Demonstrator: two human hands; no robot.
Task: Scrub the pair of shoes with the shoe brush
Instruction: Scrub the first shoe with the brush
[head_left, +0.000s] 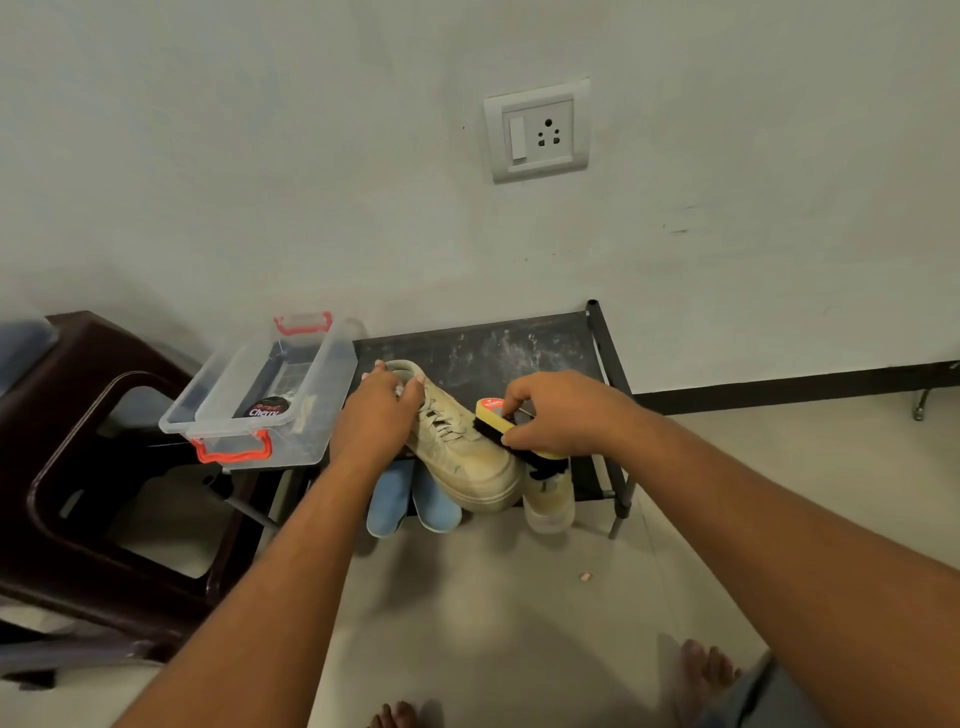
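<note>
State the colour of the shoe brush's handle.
The shoe brush handle is yellow, bristles black; head view.

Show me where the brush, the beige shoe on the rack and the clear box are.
brush (496, 422): head view, on its yellow back.
beige shoe (462, 457): head view, on the upper's side, near the toe.
clear box (332, 400): head view, on its right wall.

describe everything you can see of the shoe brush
The shoe brush has a yellow back, wood or plastic by its look, a round red label at its far end and black bristles below. It lies slanted, bristles against the side of the beige sneaker, which the left hand holds on the black rack. The right hand grips the brush from above and hides its middle.
</note>
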